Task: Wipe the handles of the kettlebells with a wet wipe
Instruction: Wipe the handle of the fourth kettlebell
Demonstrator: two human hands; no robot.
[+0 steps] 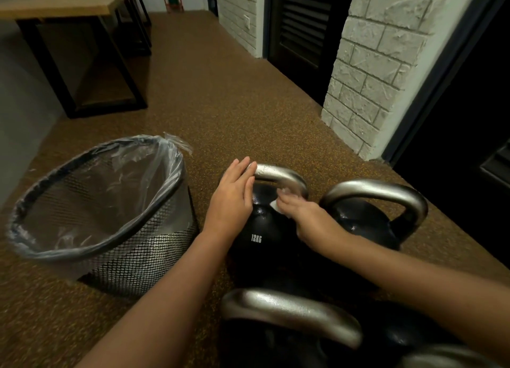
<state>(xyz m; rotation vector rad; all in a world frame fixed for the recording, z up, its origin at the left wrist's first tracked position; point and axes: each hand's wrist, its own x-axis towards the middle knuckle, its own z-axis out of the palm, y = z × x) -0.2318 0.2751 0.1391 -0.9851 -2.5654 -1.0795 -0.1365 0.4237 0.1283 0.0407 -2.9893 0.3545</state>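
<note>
Three kettlebells (276, 246) cluster lower right; left hand (233, 195) lies flat on one handle (278, 174), right hand (306, 218) pinches a wet wipe (287, 192); one bin (105, 213) stands left.

Lighting: dim, warm, coming from overhead. Glare is streaking the steel kettlebell handles (278, 173). Doorways at the right of the frame are falling into black. Wide-angle distortion is bowing the edges; lower corners are blurring softly.
</note>
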